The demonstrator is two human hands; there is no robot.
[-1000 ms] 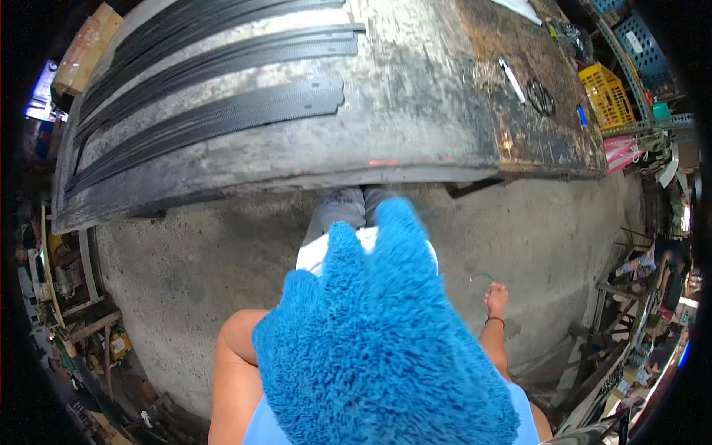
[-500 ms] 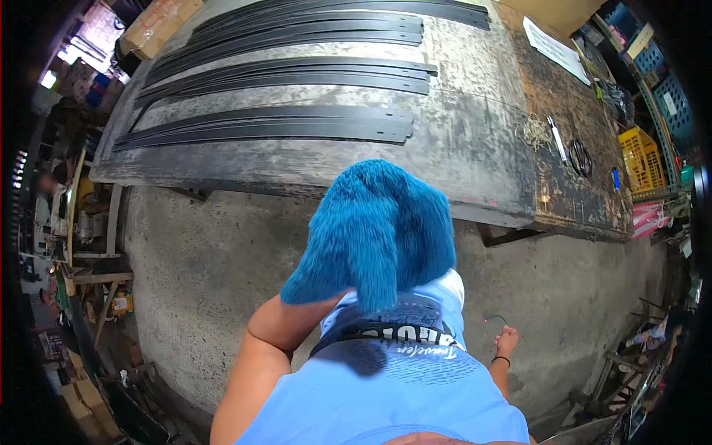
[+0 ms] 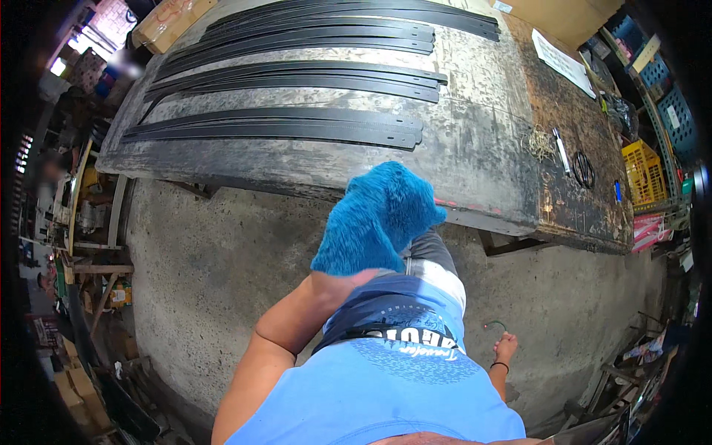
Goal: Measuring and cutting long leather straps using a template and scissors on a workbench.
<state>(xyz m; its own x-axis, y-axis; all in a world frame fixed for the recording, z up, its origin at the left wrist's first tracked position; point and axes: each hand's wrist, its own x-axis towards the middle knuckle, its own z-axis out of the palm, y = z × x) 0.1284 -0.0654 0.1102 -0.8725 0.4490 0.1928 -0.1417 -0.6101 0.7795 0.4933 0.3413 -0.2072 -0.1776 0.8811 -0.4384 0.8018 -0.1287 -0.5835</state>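
Observation:
A blue fluffy cloth (image 3: 378, 222) is bunched over my left hand (image 3: 345, 283), close to the near edge of the workbench (image 3: 482, 167). The cloth hides most of that hand's fingers; its wrist and part of the thumb side show below. Down at my right side, away from the bench, my right hand (image 3: 506, 345) is closed on one end of a thin, curved green strip (image 3: 495, 325). What exactly the strip is cannot be made out. Long black slotted strips (image 3: 334, 127) lie in several bundles across the bench.
On the bench's brown right part lie a white-and-black pen-like tool (image 3: 561, 152), a black cable coil (image 3: 584, 170), tangled string (image 3: 540, 143), a blue marker (image 3: 617, 192) and a paper sheet (image 3: 561, 61). A yellow crate (image 3: 643, 172) stands beyond it. Wooden shelving (image 3: 100, 269) is at left.
The blue cloth has gone from hanging spread out to a smaller bunch over my left hand, whose thumb side now shows. My right hand stays about where it was.

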